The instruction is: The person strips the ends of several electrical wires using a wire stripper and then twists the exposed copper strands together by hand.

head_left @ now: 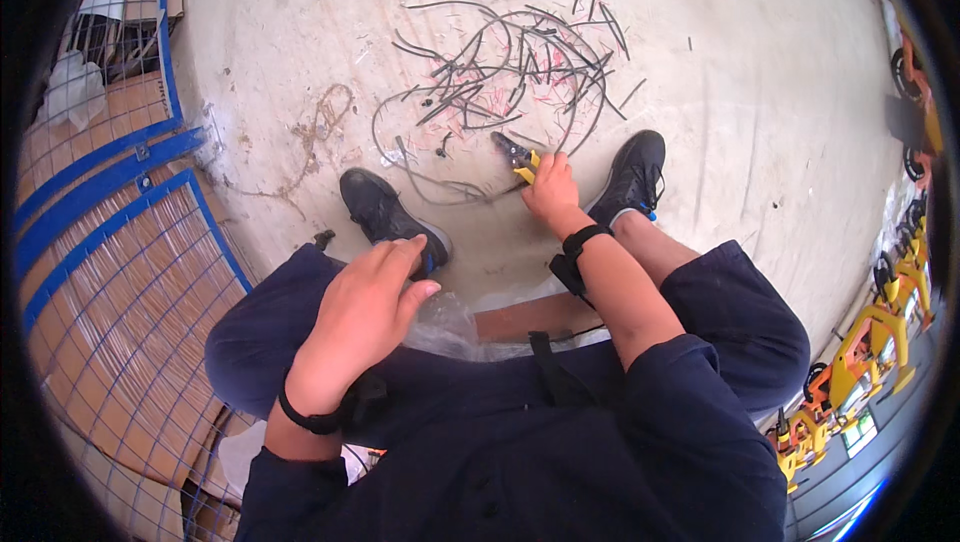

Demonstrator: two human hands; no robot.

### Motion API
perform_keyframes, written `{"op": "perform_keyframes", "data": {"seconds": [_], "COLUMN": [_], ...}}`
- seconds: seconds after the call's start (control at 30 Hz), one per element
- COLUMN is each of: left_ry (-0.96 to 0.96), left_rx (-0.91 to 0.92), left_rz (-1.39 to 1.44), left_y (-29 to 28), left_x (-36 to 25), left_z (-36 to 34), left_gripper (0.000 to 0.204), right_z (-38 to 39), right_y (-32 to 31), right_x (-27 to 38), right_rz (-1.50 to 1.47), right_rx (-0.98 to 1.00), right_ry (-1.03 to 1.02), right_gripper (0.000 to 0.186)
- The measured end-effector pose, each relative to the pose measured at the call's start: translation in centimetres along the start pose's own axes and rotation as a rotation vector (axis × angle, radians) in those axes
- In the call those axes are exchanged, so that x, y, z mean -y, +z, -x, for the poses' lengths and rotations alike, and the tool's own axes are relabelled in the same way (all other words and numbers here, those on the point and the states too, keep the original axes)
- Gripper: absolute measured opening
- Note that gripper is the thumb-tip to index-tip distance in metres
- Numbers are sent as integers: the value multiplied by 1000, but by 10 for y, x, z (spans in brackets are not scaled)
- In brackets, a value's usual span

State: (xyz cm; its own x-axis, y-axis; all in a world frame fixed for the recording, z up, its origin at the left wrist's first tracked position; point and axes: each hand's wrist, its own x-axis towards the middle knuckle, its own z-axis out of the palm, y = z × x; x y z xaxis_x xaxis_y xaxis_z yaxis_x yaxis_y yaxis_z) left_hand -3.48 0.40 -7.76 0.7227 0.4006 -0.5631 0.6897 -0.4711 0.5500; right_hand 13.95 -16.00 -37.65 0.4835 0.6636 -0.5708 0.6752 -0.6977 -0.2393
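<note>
Work state: dark cable pieces (520, 67) lie in a loose tangle on the pale floor (750, 132), short straight cuts mixed with longer curved runs. Thin pink-red scraps (545, 69) are scattered among them. Judgement: a fair amount of cutting or stripping appears done. Several longer lengths remain, including a greyish curved run (430, 184) along the near side of the tangle; whether these are finished cannot be told.

Right hand: closed round the yellow handles of the dark-headed pliers (517, 156), fingers wrapped. The tool's head points far and left, at the tangle's near edge; whether its tip touches any cable is unclear. No cable is seen in the right hand (551, 188).

Left hand (365, 307): empty, fingers extended together, thumb apart, nearer than the left shoe (388, 212). The tangle lies far and right of it, well apart; relative to the right hand, just beyond and left.
</note>
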Motion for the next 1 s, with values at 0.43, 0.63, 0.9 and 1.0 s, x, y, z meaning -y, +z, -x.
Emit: {"op": "perform_keyframes", "data": {"seconds": [0.43,0.63,0.9,1.0], "left_ry": [197,138,-33,-115], "left_rx": [-48,52,57,263], "left_rz": [-115,-178,-278,-247], "left_y": [17,61,158,216], "left_x": [-29,7,55,77], "left_z": [-33,-76,-189,-194], "left_gripper": [34,38,33,35], "right_z": [25,130,170,165], "right_y": [-254,-377,-383,-375], "right_x": [-54,-36,-47,-54], "right_rz": [-1009,-1192,-1420,-1469], "right_rx": [323,67,112,185], "right_ry": [230,-69,-213,-222], "right_gripper": [19,40,36,34]}}
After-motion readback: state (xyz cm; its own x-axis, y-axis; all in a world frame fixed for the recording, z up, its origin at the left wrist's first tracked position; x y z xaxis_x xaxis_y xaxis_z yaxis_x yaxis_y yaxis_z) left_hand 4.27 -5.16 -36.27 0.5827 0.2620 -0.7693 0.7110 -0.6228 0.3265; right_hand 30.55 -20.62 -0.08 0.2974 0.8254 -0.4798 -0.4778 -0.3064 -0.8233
